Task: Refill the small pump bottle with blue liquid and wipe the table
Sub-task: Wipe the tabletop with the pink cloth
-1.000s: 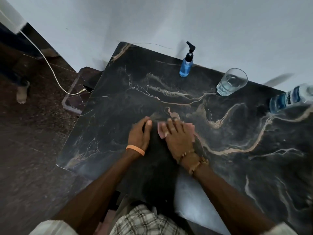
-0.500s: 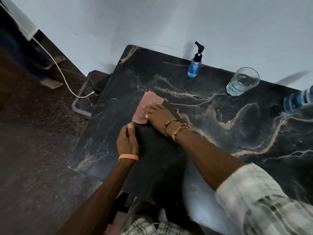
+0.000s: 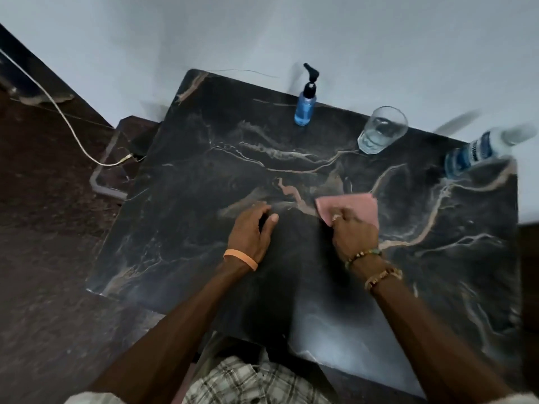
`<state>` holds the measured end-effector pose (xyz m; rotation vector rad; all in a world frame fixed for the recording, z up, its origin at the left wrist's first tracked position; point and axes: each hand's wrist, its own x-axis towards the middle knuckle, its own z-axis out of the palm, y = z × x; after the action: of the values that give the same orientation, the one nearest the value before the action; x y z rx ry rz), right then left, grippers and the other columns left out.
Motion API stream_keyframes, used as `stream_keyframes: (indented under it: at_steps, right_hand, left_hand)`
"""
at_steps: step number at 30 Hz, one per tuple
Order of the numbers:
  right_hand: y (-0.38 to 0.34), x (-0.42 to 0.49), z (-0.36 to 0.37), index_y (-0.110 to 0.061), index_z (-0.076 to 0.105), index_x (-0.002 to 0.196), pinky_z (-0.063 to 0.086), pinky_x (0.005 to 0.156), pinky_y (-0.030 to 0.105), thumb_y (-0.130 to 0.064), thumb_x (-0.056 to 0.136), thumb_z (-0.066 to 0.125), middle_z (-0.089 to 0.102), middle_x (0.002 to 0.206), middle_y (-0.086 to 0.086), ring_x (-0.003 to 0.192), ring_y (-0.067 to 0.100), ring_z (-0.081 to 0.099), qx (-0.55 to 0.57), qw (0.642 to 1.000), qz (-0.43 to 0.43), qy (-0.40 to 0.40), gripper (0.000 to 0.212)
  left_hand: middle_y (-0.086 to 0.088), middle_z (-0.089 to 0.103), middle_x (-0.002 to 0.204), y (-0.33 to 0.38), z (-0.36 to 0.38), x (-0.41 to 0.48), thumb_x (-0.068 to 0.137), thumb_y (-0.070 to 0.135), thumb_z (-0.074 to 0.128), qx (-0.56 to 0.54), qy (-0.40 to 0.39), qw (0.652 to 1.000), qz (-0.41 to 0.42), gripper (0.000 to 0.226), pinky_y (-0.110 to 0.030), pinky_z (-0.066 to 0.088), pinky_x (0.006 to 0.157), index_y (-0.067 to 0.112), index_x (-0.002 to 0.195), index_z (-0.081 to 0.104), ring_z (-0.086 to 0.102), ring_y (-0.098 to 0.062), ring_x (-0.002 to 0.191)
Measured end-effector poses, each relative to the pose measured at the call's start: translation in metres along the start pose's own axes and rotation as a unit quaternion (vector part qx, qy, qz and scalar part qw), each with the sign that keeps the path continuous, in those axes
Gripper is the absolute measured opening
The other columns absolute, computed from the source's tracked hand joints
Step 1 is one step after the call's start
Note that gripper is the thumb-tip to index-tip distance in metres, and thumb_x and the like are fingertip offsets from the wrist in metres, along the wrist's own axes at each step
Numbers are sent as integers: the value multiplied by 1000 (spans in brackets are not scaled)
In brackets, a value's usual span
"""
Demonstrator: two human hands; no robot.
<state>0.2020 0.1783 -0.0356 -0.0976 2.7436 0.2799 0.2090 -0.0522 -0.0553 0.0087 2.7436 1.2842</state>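
A small pump bottle point(image 3: 305, 106) holding blue liquid stands upright at the back of the black marble table point(image 3: 204, 176), near the wall. My right hand point(image 3: 351, 231) presses a pink cloth point(image 3: 360, 204) flat on the tabletop, right of centre; its fingers are blurred over the cloth. My left hand point(image 3: 252, 231) rests on the table to the cloth's left, fingers relaxed, holding nothing. A large bottle of blue liquid point(image 3: 478, 153) stands at the table's back right corner.
A clear glass point(image 3: 382, 131) with a little liquid stands between the two bottles. A white cable point(image 3: 67, 123) runs across the dark floor on the left to a low stand point(image 3: 116, 158) beside the table. A white wall lies behind the table.
My right hand has swept the pink cloth from the table's left-centre over to the right of centre. My left hand has stayed resting on the table.
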Motion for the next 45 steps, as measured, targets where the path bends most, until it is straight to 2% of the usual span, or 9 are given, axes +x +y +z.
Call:
stream_keyframes:
  at_steps: [5,8,15,20,25,31,35,41,45]
  right_hand:
    - [-30,-76,24,-2,72,104,48,44,29,-13,67,69,70,89,19,56,30,64,5,999,-35,19,38]
    - [-43,-61,23,-13,77,89,54,64,33,-20,63,81,71,89,8,75,26,67,38,981,-160,100,26]
    - [48,-14,32,-20,44,141,38,98,42,-24,98,41,39,145,10,122,33,41,63,995,-54,59,43]
    - [30,-79,52,-6,60,127,55,77,44,-11,86,62,59,126,18,101,36,62,129,986,-34,97,41]
    - [17,-52,49,-10,46,139,41,102,40,-26,102,41,49,136,10,124,27,44,172,974,-120,87,41]
    - [105,-52,56,-18,39,142,41,100,41,-17,99,39,37,145,7,131,28,34,196,974,90,66,43]
    - [75,-94,69,-33,47,132,42,95,31,-14,93,40,49,132,-7,117,16,48,375,898,195,122,44]
    - [20,-72,64,-10,49,136,35,104,44,-21,99,42,47,138,12,125,32,42,197,976,-49,72,39]
    - [92,-35,52,-18,44,139,40,92,44,-25,98,42,48,135,9,123,32,41,130,988,46,74,41]
  left_hand:
    - [-7,41,150,17,30,-5,101,32,43,90,-128,987,45,43,-34,20,118,11,137,50,24,-23,145]
    - [-5,32,156,20,43,-6,103,27,37,129,-165,976,52,42,-33,11,119,13,142,45,14,-23,148]
    - [-8,26,158,40,56,-4,102,22,39,157,-167,970,87,45,-22,1,114,10,145,40,12,-21,148]
    - [-7,24,159,59,77,-8,103,26,34,176,-198,960,95,46,-26,0,115,11,146,36,9,-22,148]
    - [-7,20,160,65,91,-9,104,25,32,172,-206,960,85,46,-28,1,118,12,148,33,5,-22,149]
    - [-7,24,159,66,101,-8,103,27,35,178,-198,957,111,47,-25,3,115,11,147,35,10,-20,148]
    - [-8,25,158,73,113,-10,103,25,36,167,-201,956,131,46,-25,3,117,11,146,36,11,-19,148]
    - [-8,26,157,72,113,-7,104,21,35,122,-204,966,100,45,-20,5,117,7,146,36,14,-16,148]
    - [-4,28,157,65,108,-4,102,21,40,133,-208,963,109,47,-21,8,116,10,147,35,17,-13,147]
